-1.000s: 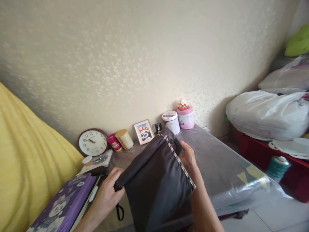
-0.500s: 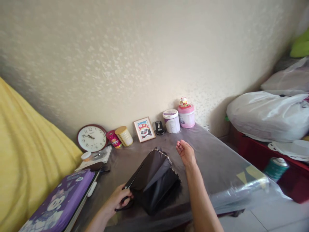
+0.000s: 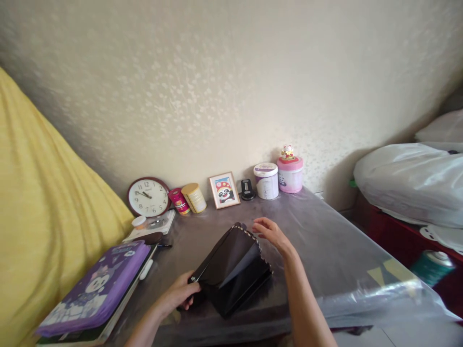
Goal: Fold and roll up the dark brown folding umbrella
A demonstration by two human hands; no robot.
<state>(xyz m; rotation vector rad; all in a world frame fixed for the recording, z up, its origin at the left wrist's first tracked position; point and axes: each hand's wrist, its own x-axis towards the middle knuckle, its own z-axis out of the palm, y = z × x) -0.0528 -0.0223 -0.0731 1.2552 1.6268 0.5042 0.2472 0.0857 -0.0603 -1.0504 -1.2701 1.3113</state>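
Note:
A black folding umbrella (image 3: 235, 265) lies over the near part of the table, its canopy loose and partly folded, with a light-and-dark patterned trim along the far edge. My left hand (image 3: 183, 291) is closed round its handle end at the lower left. Fingers stretched out, my right hand (image 3: 269, 233) is at the trimmed edge near the umbrella's far tip. Whether its fingertips touch the cloth I cannot tell.
A plastic sheet covers the table (image 3: 325, 250). Along the wall stand a clock (image 3: 149, 196), cans, a framed panda picture (image 3: 224, 190) and tubs, one topped by a figurine. A purple case (image 3: 97, 284) lies left beside a yellow cloth (image 3: 47, 217). White bags (image 3: 408, 178) are at right.
My right hand has moved left to the umbrella's trimmed edge, and its fingers have stretched out. My left hand keeps its grip. The camera view has shifted slightly.

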